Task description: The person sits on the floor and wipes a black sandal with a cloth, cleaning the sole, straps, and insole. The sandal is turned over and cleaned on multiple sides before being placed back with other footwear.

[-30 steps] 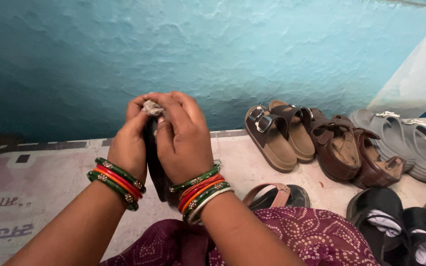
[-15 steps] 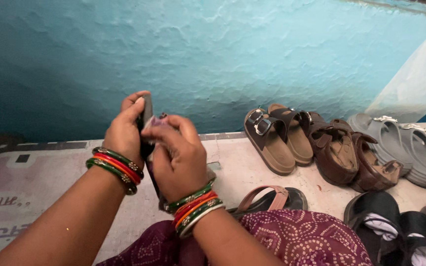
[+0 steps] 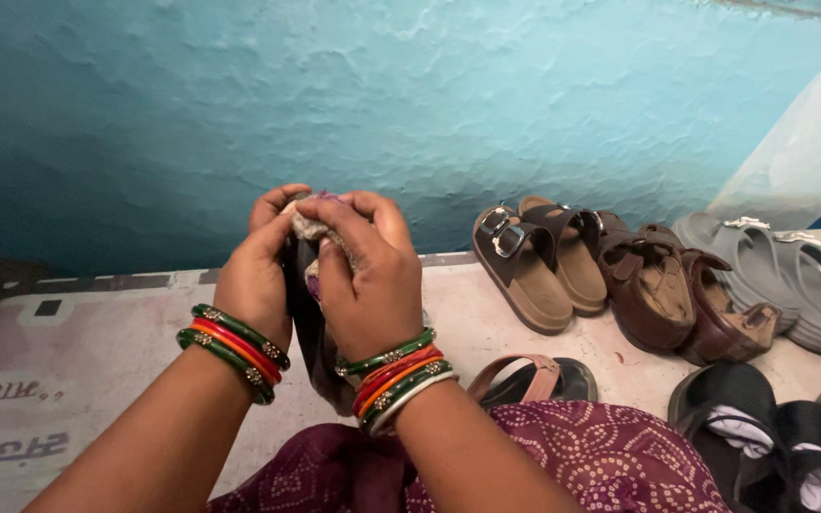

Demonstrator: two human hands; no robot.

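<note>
1. The left hand [image 3: 257, 275] clasps a dark shoe [image 3: 308, 318], held upright above the mat [image 3: 68, 351], in front of the blue wall [image 3: 410, 104].
2. The right hand [image 3: 370, 280] is clenched on a grey rag [image 3: 314, 228], pressing it against the shoe's top.
3. Bangles [image 3: 232, 351] ring both wrists.
4. To the right, on the floor [image 3: 467, 318], stand tan sandals [image 3: 534, 261], brown sandals [image 3: 681, 299] and grey clogs [image 3: 776, 275].
5. Nearer lie a pink-strapped sandal [image 3: 534, 378] and black sandals [image 3: 772, 427], beside the maroon cloth [image 3: 610, 456].
</note>
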